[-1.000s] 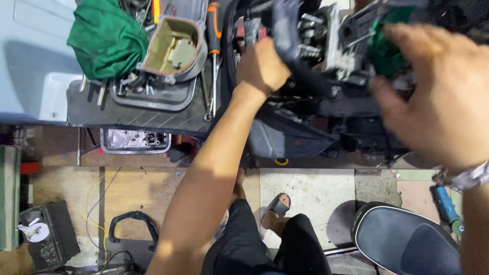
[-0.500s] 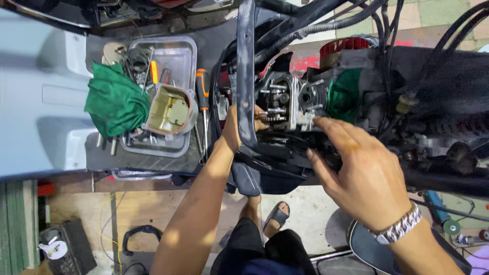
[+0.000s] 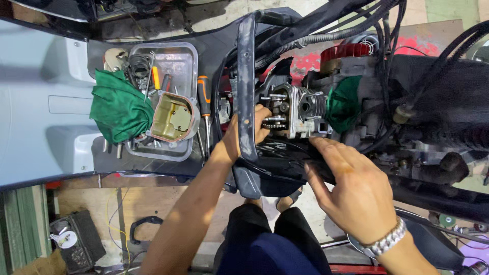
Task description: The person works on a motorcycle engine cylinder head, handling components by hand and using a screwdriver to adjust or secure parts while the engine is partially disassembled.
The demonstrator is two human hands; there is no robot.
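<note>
Grey metal engine head (image 3: 293, 114) is seen at centre, bolted in the scooter frame, with a green rag (image 3: 344, 104) stuffed in just to its right. Left hand (image 3: 244, 133) is reached behind the dark frame bar (image 3: 247, 86), fingertips touching the head's chain side; whether anything is pinched cannot be told. Right hand (image 3: 351, 191) is held open, fingers spread loosely, nothing gripped, index tip just below the head over black cables (image 3: 277, 153). Steel watch (image 3: 382, 242) is worn on the right wrist. Metal tray (image 3: 175, 61) is set on the grey floorboard (image 3: 41, 102) to the left, holding a valve cover (image 3: 174, 118), a second green cloth (image 3: 119, 109) and small tools. Orange screwdriver (image 3: 205, 104) is laid beside the tray.
</note>
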